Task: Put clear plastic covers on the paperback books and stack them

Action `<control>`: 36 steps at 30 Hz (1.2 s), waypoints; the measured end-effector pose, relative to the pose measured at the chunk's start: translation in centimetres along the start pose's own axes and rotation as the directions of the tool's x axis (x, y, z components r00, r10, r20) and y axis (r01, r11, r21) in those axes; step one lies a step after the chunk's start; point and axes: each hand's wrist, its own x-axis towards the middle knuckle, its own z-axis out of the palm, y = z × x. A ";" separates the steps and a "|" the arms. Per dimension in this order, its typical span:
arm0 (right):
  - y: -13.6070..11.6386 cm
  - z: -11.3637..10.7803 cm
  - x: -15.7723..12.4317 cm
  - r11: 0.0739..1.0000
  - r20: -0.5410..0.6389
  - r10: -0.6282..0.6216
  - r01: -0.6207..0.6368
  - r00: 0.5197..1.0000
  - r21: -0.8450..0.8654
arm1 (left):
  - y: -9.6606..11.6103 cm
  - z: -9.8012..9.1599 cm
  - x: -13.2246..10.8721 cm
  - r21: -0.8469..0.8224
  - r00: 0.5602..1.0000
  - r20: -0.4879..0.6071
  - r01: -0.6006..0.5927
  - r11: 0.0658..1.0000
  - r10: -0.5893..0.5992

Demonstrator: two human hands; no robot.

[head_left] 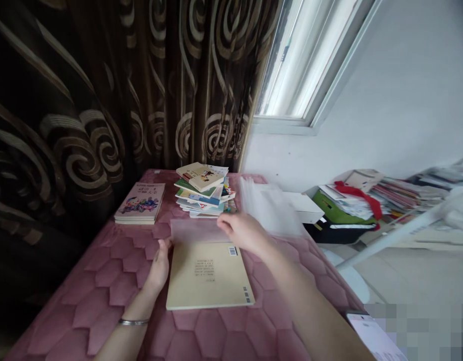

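On my feed the book (209, 276) lies back cover up, near the middle of the pink padded surface (114, 296). A clear sheet (194, 231) reaches past its far edge. I judge the sheet only partly dealt with: that strip lies loose, not folded over the cover. I have the right hand (241, 231) above the strip, fingers curled narrow; blur keeps me from telling whether they pinch it. My left hand (160, 265) is loosely cupped beside the book's far left corner, apparently gripping nothing. Toward the surface's far edge stands a mixed pile of books (203, 198), with a neater stack (137, 203) by the left edge and clear sleeves (269, 205) by the right. I cannot tell which of those books are covered.
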 end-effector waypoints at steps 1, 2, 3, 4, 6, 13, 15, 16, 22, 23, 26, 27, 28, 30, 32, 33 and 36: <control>0.3 0.4 0.7 1.000 -0.089 0.013 -0.015 0.996 -0.019 | -0.3 0.1 0.2 0.036 1.000 -0.007 -0.001 0.999 0.001; 0.6 0.9 1.5 0.999 -0.173 0.020 -0.027 0.985 -0.043 | -0.6 0.3 0.3 0.073 1.000 0.000 -0.017 0.997 0.017; 1.0 1.5 2.3 0.997 -0.243 0.017 -0.035 0.970 -0.070 | -0.9 0.5 0.4 0.107 0.999 0.006 -0.055 0.993 0.054; 1.5 2.2 3.2 0.994 -0.300 0.019 -0.050 0.954 -0.095 | -1.1 0.6 0.5 0.130 0.994 0.012 -0.110 0.985 0.109; 2.3 3.7 4.7 0.990 -0.368 0.035 -0.083 0.929 -0.115 | -1.5 0.9 0.5 0.154 0.974 0.021 -0.225 0.962 0.225; 3.5 7.7 4.8 0.998 -0.521 0.062 -0.065 0.851 0.014 | -1.4 0.8 0.1 0.357 0.945 0.127 -0.328 0.875 0.303; 3.8 8.5 3.3 0.996 -0.496 0.075 -0.039 0.865 0.083 | -1.2 0.7 0.1 0.397 0.941 0.159 -0.338 0.853 0.299; 4.1 8.8 2.4 0.991 -0.474 0.088 -0.031 0.876 0.127 | -1.1 0.6 0.1 0.411 0.942 0.166 -0.336 0.847 0.293; 4.8 8.7 -3.5 0.898 -0.120 0.029 0.027 0.992 0.440 | -1.1 0.7 -0.1 0.454 0.949 0.168 -0.316 0.833 0.268; 4.5 8.4 -4.3 0.877 -0.025 -0.014 0.024 1.000 0.480 | -1.1 0.7 -0.1 0.458 0.948 0.166 -0.318 0.830 0.272; 3.1 7.5 -6.2 0.868 0.213 -0.115 -0.006 0.970 0.497 | -0.9 0.7 -0.2 0.473 0.947 0.160 -0.320 0.821 0.278; 2.6 7.2 -6.5 0.880 0.277 -0.129 -0.019 0.952 0.475 | -0.8 0.6 -0.2 0.478 0.948 0.161 -0.318 0.819 0.275; 2.0 7.0 -6.7 0.895 0.338 -0.135 -0.032 0.932 0.445 | -0.8 0.6 -0.2 0.484 0.949 0.161 -0.315 0.816 0.271; 1.1 6.9 -6.9 0.922 0.457 -0.136 -0.056 0.879 0.382 | -0.7 0.6 -0.2 0.493 0.951 0.158 -0.310 0.813 0.267; 0.4 7.0 -6.8 0.945 0.551 -0.117 -0.078 0.826 0.317 | -0.6 0.6 -0.2 0.495 0.952 0.152 -0.307 0.813 0.267; 0.2 7.1 -6.8 0.954 0.582 -0.103 -0.086 0.807 0.288 | -0.5 0.5 -0.2 0.492 0.952 0.151 -0.306 0.815 0.266; 0.0 7.5 -6.8 0.966 0.599 -0.084 -0.082 0.796 0.246 | -0.4 0.4 -0.3 0.483 0.951 0.168 -0.308 0.819 0.259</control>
